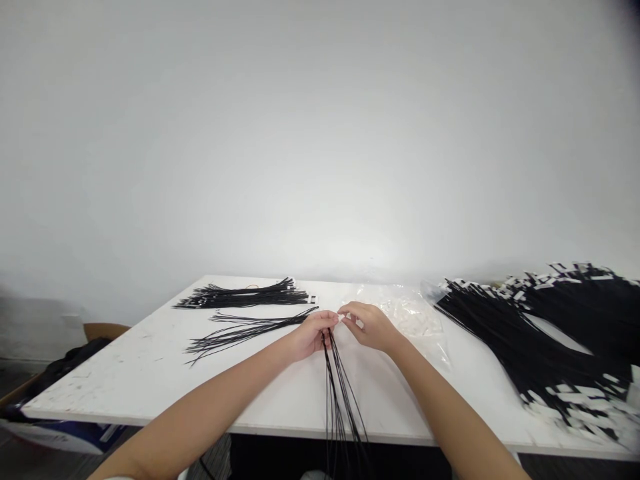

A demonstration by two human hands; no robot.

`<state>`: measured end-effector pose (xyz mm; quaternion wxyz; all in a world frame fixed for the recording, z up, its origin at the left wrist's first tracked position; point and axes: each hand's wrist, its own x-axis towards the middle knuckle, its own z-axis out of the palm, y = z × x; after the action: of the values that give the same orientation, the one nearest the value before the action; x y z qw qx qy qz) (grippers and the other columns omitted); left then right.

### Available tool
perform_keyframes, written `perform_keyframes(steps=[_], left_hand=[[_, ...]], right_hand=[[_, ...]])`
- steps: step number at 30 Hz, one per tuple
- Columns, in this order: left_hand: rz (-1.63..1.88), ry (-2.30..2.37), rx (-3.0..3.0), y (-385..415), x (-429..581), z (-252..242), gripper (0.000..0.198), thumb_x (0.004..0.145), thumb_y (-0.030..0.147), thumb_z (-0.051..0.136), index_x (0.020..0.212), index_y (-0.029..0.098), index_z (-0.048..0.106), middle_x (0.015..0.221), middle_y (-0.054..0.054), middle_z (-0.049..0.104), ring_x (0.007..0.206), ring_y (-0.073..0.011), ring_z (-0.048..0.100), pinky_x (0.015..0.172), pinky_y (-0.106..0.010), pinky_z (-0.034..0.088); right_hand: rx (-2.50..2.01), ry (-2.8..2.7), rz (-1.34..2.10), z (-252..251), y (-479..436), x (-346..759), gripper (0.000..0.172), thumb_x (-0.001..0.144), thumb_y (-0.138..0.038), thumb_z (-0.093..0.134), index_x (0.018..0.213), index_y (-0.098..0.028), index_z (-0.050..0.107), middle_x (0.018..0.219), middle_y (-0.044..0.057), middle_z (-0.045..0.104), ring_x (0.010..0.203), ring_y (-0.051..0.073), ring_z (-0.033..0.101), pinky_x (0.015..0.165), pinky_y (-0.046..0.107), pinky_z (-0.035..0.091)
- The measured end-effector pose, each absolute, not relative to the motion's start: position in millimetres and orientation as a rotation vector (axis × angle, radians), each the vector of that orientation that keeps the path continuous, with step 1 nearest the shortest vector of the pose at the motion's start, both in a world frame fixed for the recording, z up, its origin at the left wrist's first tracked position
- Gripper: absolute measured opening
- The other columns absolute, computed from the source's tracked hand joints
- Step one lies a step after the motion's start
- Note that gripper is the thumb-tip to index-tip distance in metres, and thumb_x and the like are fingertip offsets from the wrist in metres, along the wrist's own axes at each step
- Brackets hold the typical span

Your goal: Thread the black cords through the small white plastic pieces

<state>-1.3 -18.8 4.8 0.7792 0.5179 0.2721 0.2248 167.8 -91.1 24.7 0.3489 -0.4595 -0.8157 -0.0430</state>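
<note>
My left hand (315, 333) is closed around a bunch of thin black wires (340, 387), which hang down past the table's front edge. Close beside it, my right hand (367, 325) pinches a small white piece (341, 318) between thumb and fingertips, at the top end of the wires. Whether the white piece is joined to a wire is too small to tell. Behind my left hand, a loose bunch of black wires (245, 331) lies fanned out on the table. Beyond my right hand lies a clear plastic bag (417, 317) with whitish small pieces in it.
At the back of the white table (130, 360) lies a neater bundle of black wires (245, 295). Large piles of black wires with white ends (510, 347) cover the right side. A grey wall (320, 133) stands behind. Boxes and dark items (65, 373) sit low at left.
</note>
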Motion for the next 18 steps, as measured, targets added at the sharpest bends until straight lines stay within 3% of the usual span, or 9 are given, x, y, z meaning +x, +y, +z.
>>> perform_keyframes(steps=[9, 15, 18], left_hand=[[0.464, 0.592, 1.118, -17.6, -2.0, 4.5, 0.025, 0.062, 0.031, 0.069, 0.076, 0.019, 0.052, 0.050, 0.008, 0.035, 0.042, -0.0074, 0.040, 0.048, -0.024, 0.035], [0.375, 0.578, 1.080, -18.9, -2.4, 9.4, 0.034, 0.071, 0.051, 0.056, 0.077, 0.017, 0.053, 0.054, 0.006, 0.037, 0.044, -0.0091, 0.041, 0.050, -0.026, 0.036], [0.352, 0.569, 1.066, -19.2, -2.1, 9.4, 0.036, 0.073, 0.053, 0.052, 0.077, 0.017, 0.053, 0.053, 0.005, 0.036, 0.044, -0.0096, 0.041, 0.052, -0.027, 0.037]], right_hand=[[-1.159, -2.117, -0.129, 25.0, -90.5, 169.1, 0.020, 0.088, -0.026, 0.039, 0.098, -0.020, 0.056, 0.088, 0.004, 0.064, 0.068, 0.012, 0.054, 0.065, 0.026, 0.043], [-1.119, -2.091, -0.166, 21.9, -87.8, 168.1, 0.018, 0.087, -0.024, 0.041, 0.098, -0.020, 0.055, 0.085, 0.004, 0.064, 0.070, 0.012, 0.056, 0.062, 0.024, 0.042], [-1.123, -2.090, -0.172, 21.1, -87.6, 167.0, 0.017, 0.087, -0.023, 0.043, 0.098, -0.021, 0.055, 0.085, 0.004, 0.064, 0.071, 0.012, 0.056, 0.061, 0.024, 0.042]])
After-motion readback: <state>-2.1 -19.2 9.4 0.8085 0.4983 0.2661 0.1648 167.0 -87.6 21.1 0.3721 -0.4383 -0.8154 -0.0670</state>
